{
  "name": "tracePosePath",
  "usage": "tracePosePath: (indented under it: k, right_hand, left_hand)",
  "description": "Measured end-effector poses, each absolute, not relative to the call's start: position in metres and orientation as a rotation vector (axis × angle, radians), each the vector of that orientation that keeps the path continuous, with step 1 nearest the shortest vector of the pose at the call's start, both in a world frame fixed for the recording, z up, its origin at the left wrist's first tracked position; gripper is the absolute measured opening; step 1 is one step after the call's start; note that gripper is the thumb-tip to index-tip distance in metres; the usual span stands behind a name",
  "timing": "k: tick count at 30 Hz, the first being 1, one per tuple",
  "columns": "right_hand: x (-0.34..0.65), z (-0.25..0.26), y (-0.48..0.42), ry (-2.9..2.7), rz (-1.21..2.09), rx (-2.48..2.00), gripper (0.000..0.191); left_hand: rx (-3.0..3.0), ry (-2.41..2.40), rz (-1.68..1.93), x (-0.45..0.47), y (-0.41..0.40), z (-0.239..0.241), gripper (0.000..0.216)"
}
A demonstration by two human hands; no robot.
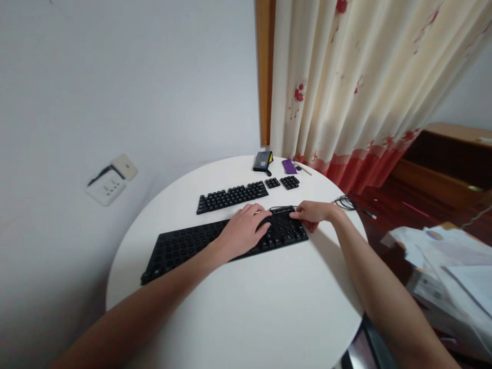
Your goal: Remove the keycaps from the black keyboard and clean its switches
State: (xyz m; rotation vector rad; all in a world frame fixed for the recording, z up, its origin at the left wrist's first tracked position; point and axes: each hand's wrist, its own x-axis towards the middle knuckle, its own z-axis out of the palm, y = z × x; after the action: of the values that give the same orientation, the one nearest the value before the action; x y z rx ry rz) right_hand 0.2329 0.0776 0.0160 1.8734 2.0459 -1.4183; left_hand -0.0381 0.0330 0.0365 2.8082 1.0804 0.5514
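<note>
A black keyboard [189, 243] lies at a slant on the white round table [246, 318]. Its left part shows rows of round sockets without keycaps, while keycaps sit on its right part. My left hand [244, 233] rests over the keyboard right of its middle, fingers stretched out and thumb apart. At the far right corner, my right hand [310, 212] grips the keyboard's edge with the thumb on top; its other fingers are partly hidden. Behind the keyboard, black keycaps [232, 197] stand in rows, with two smaller keycap groups [289, 182] to their right.
A dark grey pouch [263, 161] and a purple packet [289, 166] lie at the table's back. A coiled black cable [345, 202] hangs over the right edge. Wall sockets [106, 187] are on the left, a curtain [330, 92] behind, and papers [442, 251] at right.
</note>
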Motion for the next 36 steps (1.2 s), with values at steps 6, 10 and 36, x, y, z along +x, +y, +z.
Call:
tracePosePath:
  k: [6, 10, 36]
  right_hand:
    - [0.231, 0.012, 0.078, 2.059, -1.354, 1.871, 0.052]
    - [0.229, 0.012, 0.076, 2.063, -1.339, 1.892, 0.055]
    - [0.259, 0.006, 0.093, 2.038, -0.583, 2.274, 0.060]
  left_hand:
    - [2.676, 1.329, 0.513, -0.088, 0.050, 0.060, 0.037]
    - [2.483, 1.634, 0.292, -0.140, 0.051, 0.058, 0.046]
    - [1.807, 1.817, 0.137, -0.230, 0.044, 0.031, 0.057]
